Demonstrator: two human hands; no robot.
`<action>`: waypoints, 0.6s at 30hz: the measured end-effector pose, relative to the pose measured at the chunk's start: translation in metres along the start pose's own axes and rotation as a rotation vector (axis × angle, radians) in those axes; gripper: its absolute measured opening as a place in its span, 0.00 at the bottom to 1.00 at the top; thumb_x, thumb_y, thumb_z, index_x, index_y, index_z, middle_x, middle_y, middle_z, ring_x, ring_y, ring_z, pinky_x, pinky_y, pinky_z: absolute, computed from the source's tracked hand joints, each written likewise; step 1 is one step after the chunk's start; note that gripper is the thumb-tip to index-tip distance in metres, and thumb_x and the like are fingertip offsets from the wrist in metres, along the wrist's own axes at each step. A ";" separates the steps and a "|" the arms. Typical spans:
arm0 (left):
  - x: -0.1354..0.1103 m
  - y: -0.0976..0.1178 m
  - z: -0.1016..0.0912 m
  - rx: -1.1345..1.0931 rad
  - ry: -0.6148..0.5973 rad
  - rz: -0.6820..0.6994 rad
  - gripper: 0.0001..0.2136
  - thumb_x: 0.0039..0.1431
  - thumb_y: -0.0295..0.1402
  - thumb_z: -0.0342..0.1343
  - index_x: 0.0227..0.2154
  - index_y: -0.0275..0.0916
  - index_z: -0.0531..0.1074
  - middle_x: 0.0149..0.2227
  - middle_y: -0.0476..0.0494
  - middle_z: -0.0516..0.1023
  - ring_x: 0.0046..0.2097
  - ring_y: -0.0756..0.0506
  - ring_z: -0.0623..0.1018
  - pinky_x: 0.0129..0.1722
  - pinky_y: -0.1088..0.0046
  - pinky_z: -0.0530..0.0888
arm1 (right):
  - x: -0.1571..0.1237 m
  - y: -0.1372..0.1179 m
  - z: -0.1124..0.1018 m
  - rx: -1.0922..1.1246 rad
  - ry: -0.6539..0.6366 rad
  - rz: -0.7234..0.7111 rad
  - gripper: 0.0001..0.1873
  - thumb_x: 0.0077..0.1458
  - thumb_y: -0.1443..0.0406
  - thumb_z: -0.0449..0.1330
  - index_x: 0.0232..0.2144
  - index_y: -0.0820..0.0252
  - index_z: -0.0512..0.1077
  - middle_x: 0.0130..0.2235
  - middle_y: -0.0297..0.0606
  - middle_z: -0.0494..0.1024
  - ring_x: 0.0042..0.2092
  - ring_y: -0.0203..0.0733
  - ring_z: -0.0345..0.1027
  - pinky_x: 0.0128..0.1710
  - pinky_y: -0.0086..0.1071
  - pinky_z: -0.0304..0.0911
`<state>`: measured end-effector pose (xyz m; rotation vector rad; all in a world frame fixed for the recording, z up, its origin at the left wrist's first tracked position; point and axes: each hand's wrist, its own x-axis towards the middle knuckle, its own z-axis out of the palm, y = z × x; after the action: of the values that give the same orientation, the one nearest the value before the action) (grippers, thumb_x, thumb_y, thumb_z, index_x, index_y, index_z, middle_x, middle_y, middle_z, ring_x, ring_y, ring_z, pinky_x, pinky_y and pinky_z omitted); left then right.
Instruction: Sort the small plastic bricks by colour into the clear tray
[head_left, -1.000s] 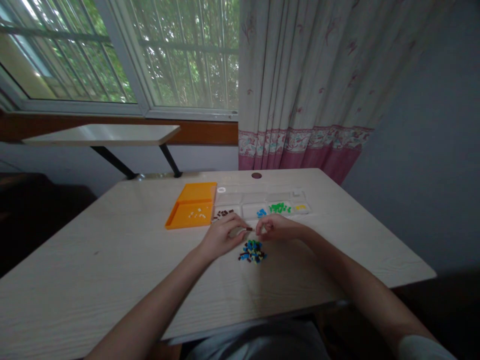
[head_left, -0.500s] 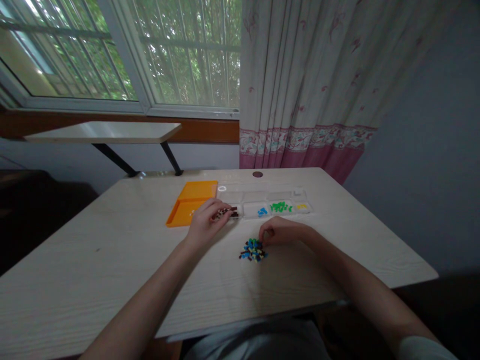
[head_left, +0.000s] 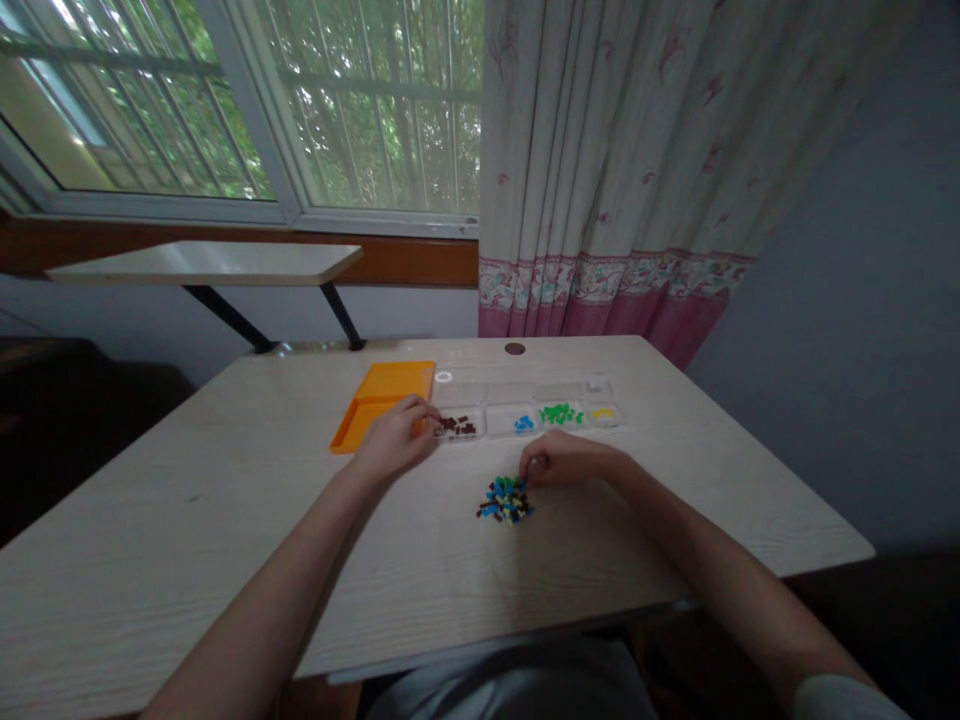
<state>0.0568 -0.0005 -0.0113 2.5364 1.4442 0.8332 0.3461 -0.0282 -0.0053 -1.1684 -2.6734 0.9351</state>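
A small pile of mixed coloured pieces [head_left: 506, 500] lies on the pale wooden table [head_left: 225, 560]. My right hand [head_left: 561, 460] rests just behind it, fingertips pinched together at the pile's far edge; what they grip is hidden. My left hand [head_left: 396, 440] lies over the near right corner of the orange tray [head_left: 379, 395], fingers loosely stretched toward the brown pieces [head_left: 457, 426], nothing visible in them. The clear compartment tray [head_left: 517, 392] also holds blue pieces [head_left: 523, 423], green pieces [head_left: 561, 412] and yellow pieces [head_left: 602, 411] in separate cells.
A round cable hole [head_left: 514, 348] sits at the table's far edge. Behind are a window, a wall shelf [head_left: 202, 262] on black brackets and a pink-hemmed curtain [head_left: 607, 180]. The table's right edge drops off near a blue-grey wall.
My left hand carried a brown piece from near the pile to the brown compartment, then drew back left without it. My right hand dropped its fingertips onto the pile.
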 end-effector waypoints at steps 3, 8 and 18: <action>-0.001 0.004 -0.002 -0.012 -0.007 0.028 0.10 0.54 0.34 0.47 0.34 0.39 0.72 0.36 0.45 0.71 0.37 0.47 0.72 0.37 0.72 0.69 | 0.000 0.001 -0.003 -0.013 0.035 0.022 0.09 0.45 0.65 0.61 0.32 0.61 0.75 0.21 0.29 0.65 0.23 0.29 0.56 0.24 0.22 0.49; -0.004 0.026 0.004 -0.066 -0.009 0.090 0.09 0.56 0.33 0.47 0.33 0.39 0.72 0.34 0.44 0.72 0.35 0.48 0.73 0.34 0.74 0.69 | 0.004 0.004 -0.002 0.030 0.223 0.069 0.11 0.47 0.60 0.60 0.32 0.61 0.74 0.19 0.27 0.62 0.21 0.29 0.52 0.22 0.23 0.45; -0.013 0.067 0.020 -0.192 -0.063 0.333 0.09 0.57 0.33 0.49 0.35 0.39 0.72 0.33 0.44 0.73 0.36 0.49 0.72 0.34 0.75 0.69 | 0.008 -0.015 0.018 -0.059 0.464 -0.087 0.09 0.49 0.61 0.59 0.31 0.60 0.73 0.16 0.24 0.56 0.19 0.27 0.47 0.23 0.22 0.44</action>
<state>0.1123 -0.0443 -0.0100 2.6609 0.8876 0.8771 0.3254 -0.0391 -0.0129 -1.1050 -2.3640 0.4970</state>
